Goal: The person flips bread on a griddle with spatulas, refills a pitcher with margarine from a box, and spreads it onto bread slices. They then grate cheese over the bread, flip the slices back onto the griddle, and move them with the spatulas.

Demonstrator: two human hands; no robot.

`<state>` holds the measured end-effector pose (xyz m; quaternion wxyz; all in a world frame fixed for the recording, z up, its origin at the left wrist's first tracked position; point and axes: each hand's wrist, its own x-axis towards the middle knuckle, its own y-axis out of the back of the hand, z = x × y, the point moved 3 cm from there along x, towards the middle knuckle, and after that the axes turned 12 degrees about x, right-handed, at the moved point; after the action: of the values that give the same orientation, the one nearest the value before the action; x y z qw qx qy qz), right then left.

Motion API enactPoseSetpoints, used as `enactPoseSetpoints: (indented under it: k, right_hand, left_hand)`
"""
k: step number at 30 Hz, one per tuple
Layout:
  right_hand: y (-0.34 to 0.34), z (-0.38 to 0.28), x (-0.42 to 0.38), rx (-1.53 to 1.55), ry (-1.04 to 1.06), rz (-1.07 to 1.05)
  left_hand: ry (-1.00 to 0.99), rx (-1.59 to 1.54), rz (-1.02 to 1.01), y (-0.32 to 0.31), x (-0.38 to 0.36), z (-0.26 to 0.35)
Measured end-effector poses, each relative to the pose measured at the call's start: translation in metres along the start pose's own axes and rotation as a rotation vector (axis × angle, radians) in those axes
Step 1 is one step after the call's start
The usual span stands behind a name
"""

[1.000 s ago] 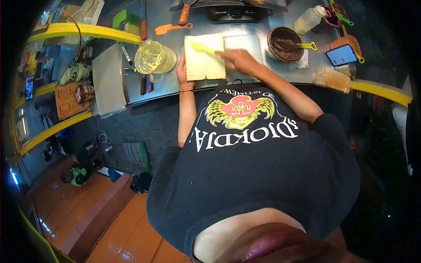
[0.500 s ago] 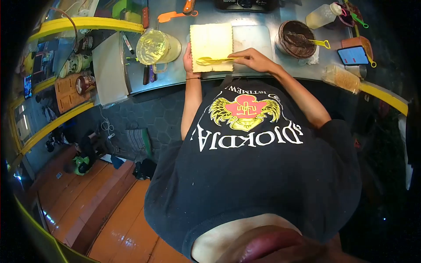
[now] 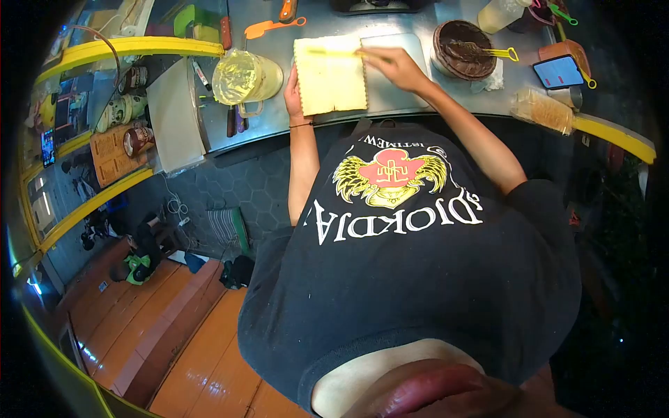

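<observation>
A pale yellow rectangular slab (image 3: 331, 87), like bread, with crinkled side edges lies over the metal counter. My left hand (image 3: 293, 94) holds its left edge, fingers mostly hidden under it. My right hand (image 3: 396, 66) grips a yellow spatula (image 3: 334, 52), whose blade lies across the upper part of the slab and is slightly blurred. Left of the slab stands a clear jug (image 3: 245, 78) with yellowish contents. A tub of dark brown spread (image 3: 465, 52) sits to the right, with a yellow-handled tool (image 3: 503, 53) in it.
An orange spatula (image 3: 268, 28) lies behind the jug. On the right are a bottle (image 3: 500, 15), a phone (image 3: 558, 72) and a bag (image 3: 542, 110). Papers (image 3: 174, 118) and jars (image 3: 138, 139) are at the left. A person in green (image 3: 136, 268) is down at the lower left.
My right hand has moved the yellow spatula from the slab's near end up to its far part. The view has shifted slightly.
</observation>
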<state>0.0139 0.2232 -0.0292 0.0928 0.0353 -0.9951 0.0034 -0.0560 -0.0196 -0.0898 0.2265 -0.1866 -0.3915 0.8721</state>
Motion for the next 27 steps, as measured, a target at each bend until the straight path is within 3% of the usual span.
enactPoseSetpoints:
  k: [3, 5, 7, 8, 11, 13, 15, 17, 19, 23, 27]
  right_hand:
    - [-0.006, 0.023, 0.024, -0.003, 0.035, -0.001]
    - [-0.015, 0.028, 0.009, 0.108, -0.107, -0.144]
    - [-0.019, 0.012, -0.018, -0.009, -0.059, -0.32]
    - [-0.017, 0.006, -0.031, 0.001, -0.125, -0.388]
    - [-0.004, 0.001, -0.043, 0.01, -0.103, -0.33]
    - [-0.012, 0.017, -0.046, 0.065, -0.095, -0.222]
    - [-0.02, 0.023, -0.047, -0.047, 0.01, -0.122]
    - [-0.033, -0.011, -0.065, -0.173, -0.036, -0.358]
    - [-0.029, -0.011, -0.071, -0.12, 0.048, -0.367]
    - [-0.015, 0.001, -0.043, -0.039, 0.075, -0.026]
    - [-0.026, -0.005, -0.068, -0.026, -0.044, -0.287]
  left_hand:
    - [0.018, -0.075, -0.079, 0.002, 0.004, -0.004]
    - [0.05, -0.134, -0.117, -0.001, 0.006, -0.005]
    - [-0.134, 0.176, 0.145, -0.01, 0.004, 0.001]
    - [-0.14, 0.17, 0.153, -0.008, 0.003, 0.0]
    - [-0.116, 0.193, 0.133, 0.004, 0.004, 0.002]
    - [-0.019, -0.034, -0.002, -0.008, -0.008, 0.001]
    - [0.004, 0.04, 0.083, -0.014, -0.02, -0.003]
    - [0.023, 0.12, 0.174, -0.01, -0.022, -0.004]
    - [0.141, 0.042, 0.083, -0.002, -0.019, -0.003]
    - [0.081, 0.027, 0.109, -0.003, -0.019, -0.007]
    - [0.082, 0.126, 0.166, -0.017, -0.016, -0.004]
